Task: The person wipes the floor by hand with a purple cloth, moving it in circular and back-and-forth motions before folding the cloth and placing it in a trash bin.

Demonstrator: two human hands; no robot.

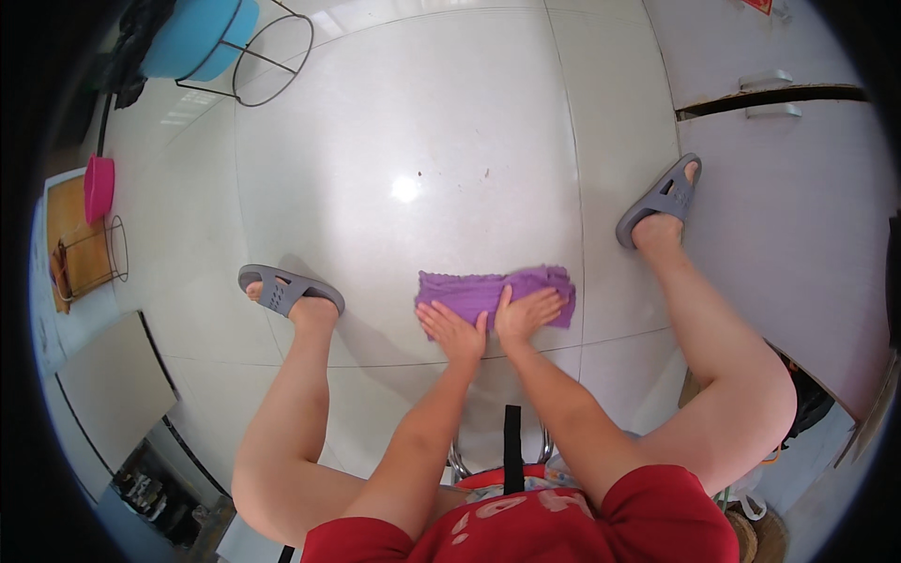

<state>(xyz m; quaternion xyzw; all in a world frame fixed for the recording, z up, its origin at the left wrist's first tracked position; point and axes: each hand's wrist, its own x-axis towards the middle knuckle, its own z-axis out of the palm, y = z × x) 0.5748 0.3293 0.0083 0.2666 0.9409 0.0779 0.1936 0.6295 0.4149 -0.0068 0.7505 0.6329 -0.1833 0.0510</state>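
Observation:
A folded purple cloth (464, 285) with a scalloped edge lies on the glossy light floor tiles (436, 105) in front of me. My left hand (454, 331) presses flat on the cloth's lower left part, palm down. On its right part rests my right hand (526, 313), also flat, with the fingers pointing up and to the right. The two thumbs are close to each other, and neither hand grips the cloth. Beyond the cloth, a few small dark crumbs (486, 173) are scattered on the tile.
My feet in grey slippers (288, 290) stand wide apart on either side. A light cabinet (781, 232) borders the right. At the upper left are a blue basin (204, 42) and a wire stand (273, 60); a pink plastic container (99, 188) is at the left.

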